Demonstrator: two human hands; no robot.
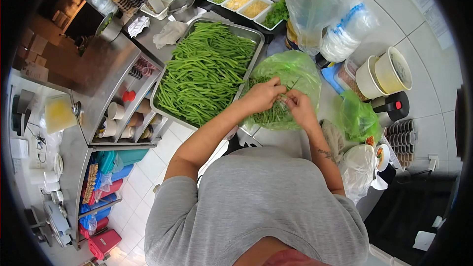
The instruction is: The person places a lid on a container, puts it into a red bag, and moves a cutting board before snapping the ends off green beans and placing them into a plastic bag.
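Observation:
My left hand (266,93) and my right hand (300,108) meet above an open green plastic bag (303,66). The fingers of both are closed in a pinch around a thin green bean (282,97), which they partly hide. Inside the bag, under my hands, lies a heap of thin green pieces (271,114), too small to make out well. To the left of the bag, a large metal tray (258,44) is piled with green beans (207,69).
Behind the tray stand several white containers of chopped ingredients (239,1) and a metal bowl (181,7). Clear plastic bags (315,10), white tubs (392,69) and a tied green bag (358,116) sit to the right. Shelves with cups (116,111) are at left.

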